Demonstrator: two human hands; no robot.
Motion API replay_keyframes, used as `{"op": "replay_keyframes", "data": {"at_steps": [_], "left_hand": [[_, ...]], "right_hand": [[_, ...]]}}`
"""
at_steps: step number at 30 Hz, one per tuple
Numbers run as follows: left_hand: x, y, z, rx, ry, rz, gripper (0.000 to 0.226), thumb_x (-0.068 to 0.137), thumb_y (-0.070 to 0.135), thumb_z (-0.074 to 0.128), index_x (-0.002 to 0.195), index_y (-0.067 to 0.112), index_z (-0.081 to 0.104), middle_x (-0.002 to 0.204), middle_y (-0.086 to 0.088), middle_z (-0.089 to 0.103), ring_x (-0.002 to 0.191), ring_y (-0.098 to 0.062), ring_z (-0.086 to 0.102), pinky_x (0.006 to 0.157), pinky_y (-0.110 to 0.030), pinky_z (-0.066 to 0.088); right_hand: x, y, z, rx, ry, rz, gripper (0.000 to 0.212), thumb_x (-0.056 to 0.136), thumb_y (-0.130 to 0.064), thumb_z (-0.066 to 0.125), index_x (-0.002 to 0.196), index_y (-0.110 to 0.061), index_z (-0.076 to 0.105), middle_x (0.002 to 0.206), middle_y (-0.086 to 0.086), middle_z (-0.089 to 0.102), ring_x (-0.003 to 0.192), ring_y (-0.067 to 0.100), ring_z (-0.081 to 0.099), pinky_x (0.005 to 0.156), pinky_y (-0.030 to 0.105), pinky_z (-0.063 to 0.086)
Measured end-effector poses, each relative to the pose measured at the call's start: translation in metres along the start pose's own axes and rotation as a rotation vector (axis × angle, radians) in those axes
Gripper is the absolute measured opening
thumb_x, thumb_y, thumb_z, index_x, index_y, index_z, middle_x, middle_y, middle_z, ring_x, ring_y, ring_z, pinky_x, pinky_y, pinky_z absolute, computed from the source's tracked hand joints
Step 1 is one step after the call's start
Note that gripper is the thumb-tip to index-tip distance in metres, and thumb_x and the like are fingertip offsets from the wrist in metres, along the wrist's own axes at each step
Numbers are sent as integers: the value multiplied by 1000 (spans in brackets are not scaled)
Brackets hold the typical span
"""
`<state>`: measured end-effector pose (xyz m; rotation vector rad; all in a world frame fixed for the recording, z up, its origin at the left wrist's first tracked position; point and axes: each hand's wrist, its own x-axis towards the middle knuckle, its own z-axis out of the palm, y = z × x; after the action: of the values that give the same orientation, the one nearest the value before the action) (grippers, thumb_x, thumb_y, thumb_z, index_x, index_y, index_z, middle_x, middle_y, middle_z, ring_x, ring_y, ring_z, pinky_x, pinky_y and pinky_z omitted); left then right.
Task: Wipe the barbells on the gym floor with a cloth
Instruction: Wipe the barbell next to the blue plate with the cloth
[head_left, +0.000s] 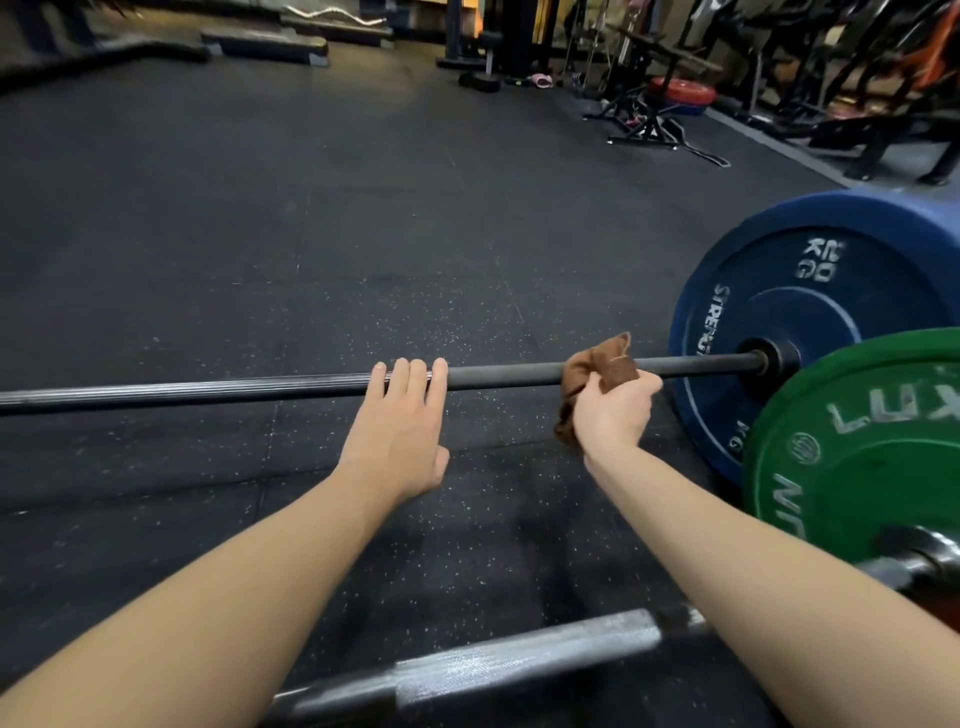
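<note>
Brown cloth (597, 366) bunched over the black barbell shaft (504, 375) is where our work sits. We judge the stroke goes best if we wrap the cloth fully round the shaft, squeeze firmly, and draw it in long passes along the length. Twisting the wrist will let the far and under sides get wiped too.

Our right hand (613, 410) is closed round the cloth, pinching it against the shaft. A loose tail of fabric hangs below the wrist. Our left hand (400, 431) lies to the left with its fingers nearly straight, draped over the top of the shaft. Its thumb is free on the near side, so it steadies the bar without gripping it. The two hands are apart, with bare shaft between them.

Just right of the cloth the shaft runs into a blue bumper plate (810, 312), so the end of the stroke needs care at the collar. Nearer us a green bumper plate (857, 441) rides on a silver barbell (519, 654), which we judge is not yet wiped. Both bars rest on the speckled rubber floor (260, 234).
</note>
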<state>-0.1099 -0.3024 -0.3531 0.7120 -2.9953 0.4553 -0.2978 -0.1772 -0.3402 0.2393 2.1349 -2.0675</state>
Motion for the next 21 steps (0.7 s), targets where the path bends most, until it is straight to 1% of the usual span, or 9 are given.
{"op": "replay_keyframes", "data": {"at_steps": [1, 3, 6, 8, 10, 12, 15, 18, 21], "left_hand": [[0, 0, 0, 3, -1, 1, 93, 91, 48, 41, 160, -1, 3, 150, -19, 30, 142, -39, 28, 123, -55, 18], [-1, -1, -2, 1, -4, 5, 93, 91, 48, 41, 160, 0, 2, 151, -20, 29, 143, -39, 27, 123, -55, 18], [-1, -4, -2, 6, 3, 23, 93, 90, 48, 41, 160, 0, 3, 150, -19, 30, 141, -38, 29, 122, -54, 20], [0, -5, -2, 8, 7, 29, 93, 90, 48, 41, 160, 0, 4, 149, -18, 31, 140, -38, 30, 121, -54, 20], [0, -4, 0, 10, 5, 22, 93, 90, 47, 40, 160, 0, 3, 150, -18, 30, 141, -38, 28, 122, -54, 19], [0, -2, 1, 12, -3, 10, 93, 90, 48, 40, 160, 0, 1, 152, -19, 28, 144, -39, 25, 122, -55, 17], [0, 0, 0, 14, -6, 5, 95, 91, 50, 42, 160, 0, -1, 154, -19, 25, 147, -39, 22, 123, -55, 16], [0, -1, 0, -9, 0, 2, 95, 90, 50, 44, 160, 0, 3, 153, -18, 28, 146, -39, 24, 123, -55, 18], [1, -3, 0, -9, -2, 11, 95, 88, 49, 44, 160, 0, 6, 150, -17, 32, 143, -38, 28, 122, -54, 20]], "right_hand": [[20, 5, -1, 56, -4, 44, 15, 88, -51, 45, 101, -55, 48, 107, -10, 61, 90, 10, 63, 82, 37, 55], [32, 5, -4, 79, 64, 84, 30, 79, -53, 50, 109, -47, 50, 105, -4, 62, 85, 19, 64, 72, 36, 51], [9, -12, -6, 26, 114, 85, 30, 93, -44, 55, 116, -25, 50, 100, -1, 64, 78, 19, 64, 62, 30, 46], [1, -6, 2, -82, 121, 39, 24, 102, -40, 48, 118, -23, 52, 97, -1, 62, 81, 19, 63, 63, 30, 44], [-1, 9, 14, -149, 78, 46, 38, 98, -49, 43, 122, -23, 59, 94, -3, 63, 86, 22, 62, 61, 29, 38], [-16, 13, 28, -168, 28, 87, 43, 95, -49, 47, 128, -23, 56, 101, -5, 63, 94, 23, 60, 71, 33, 41], [-49, 12, 40, -102, -92, 139, 35, 104, -24, 51, 136, -15, 42, 116, -4, 51, 102, 18, 52, 91, 32, 38], [-60, 25, 53, -236, -163, 145, 37, 105, -23, 51, 139, -10, 45, 122, -1, 57, 104, 18, 54, 95, 30, 38], [-64, 17, 44, -277, -220, 101, 35, 100, -25, 60, 126, -13, 38, 126, 8, 58, 110, 26, 60, 99, 38, 48]]}}
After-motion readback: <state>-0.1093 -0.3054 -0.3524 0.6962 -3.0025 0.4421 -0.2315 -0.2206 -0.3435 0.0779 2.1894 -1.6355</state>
